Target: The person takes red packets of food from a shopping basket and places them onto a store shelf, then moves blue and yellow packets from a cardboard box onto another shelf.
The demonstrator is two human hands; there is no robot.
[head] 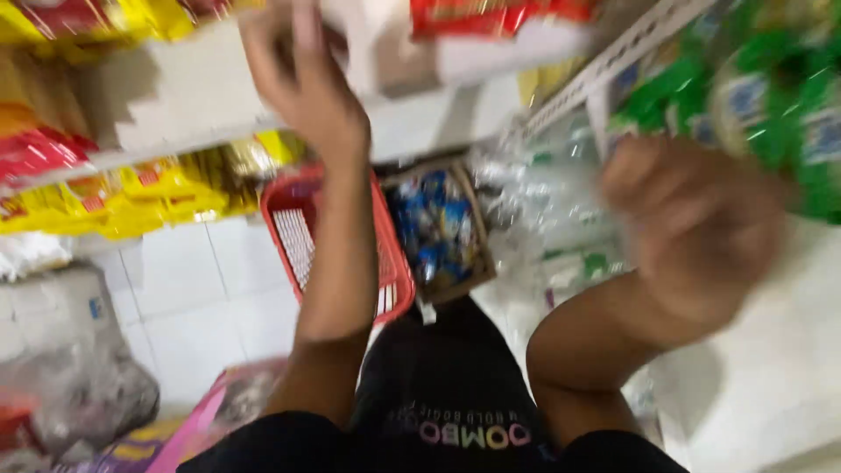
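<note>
The left hand is raised to the white shelf at the top of the view, fingers stretched out and apart, with the fingertips at the shelf edge near a red packet; whether it grips anything there I cannot tell, because the fingertips run out of the picture and the shot is blurred. The right hand is lifted at the right side, heavily smeared by motion; it looks loosely curled, but whether it is closed or holding something I cannot tell. It is just beside the green packets that hang on the rack to the right, and contact cannot be made out.

Below the left forearm a red basket stands on the white tiled floor. Just to its right is a cardboard box filled with blue wrapped sweets. Yellow packets lie on the lower shelf at the left, with more red and yellow ones on the shelf above. Grey plastic bags are bundled at the lower left, and a pink box lies near the person's knee
</note>
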